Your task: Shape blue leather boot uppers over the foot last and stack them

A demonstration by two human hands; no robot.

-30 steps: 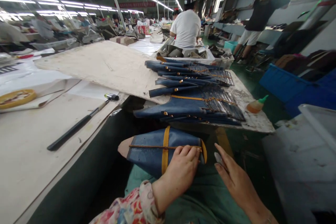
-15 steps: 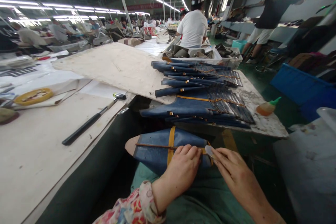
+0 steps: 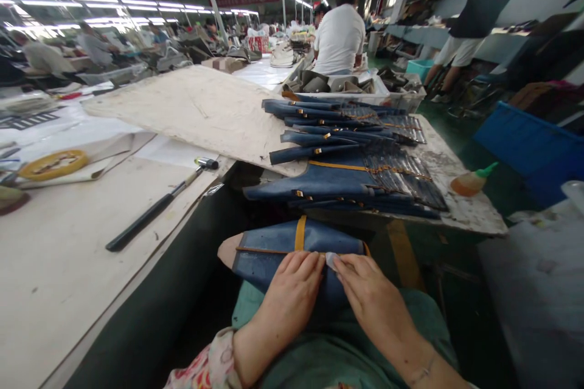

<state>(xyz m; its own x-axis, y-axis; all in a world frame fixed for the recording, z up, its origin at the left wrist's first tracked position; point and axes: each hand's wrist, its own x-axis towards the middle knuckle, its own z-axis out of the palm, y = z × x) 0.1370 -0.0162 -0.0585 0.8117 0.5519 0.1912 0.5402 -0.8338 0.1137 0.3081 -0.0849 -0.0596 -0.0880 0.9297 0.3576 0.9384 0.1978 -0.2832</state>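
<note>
Across my lap, over the green cloth [image 3: 292, 349], lies a blue leather piece [image 3: 269, 240] with a pale pointed end and an orange cross strip [image 3: 300, 233]. A thin brown strip [image 3: 264, 251] runs along its middle. My left hand [image 3: 296, 282] presses on the piece near that strip, fingers together and curled over it, thumb hidden. Close to its fingertips, my right hand [image 3: 369, 285] pinches a small whitish flat tool [image 3: 330, 260] against the strip. The far right end of the piece is partly hidden behind my right hand.
Stacked blue leather pieces [image 3: 319, 179] lie on the table ahead, with a glue bottle [image 3: 472, 181] to their right. A hammer [image 3: 159, 209] and yellow tape roll [image 3: 53, 165] rest on the left table. A blue crate [image 3: 524, 140] stands right; a person in white [image 3: 340, 39] sits ahead.
My right hand has moved left along the strip with the whitish tool, coming up to my left hand. My left hand has shifted left on the blue leather piece.
</note>
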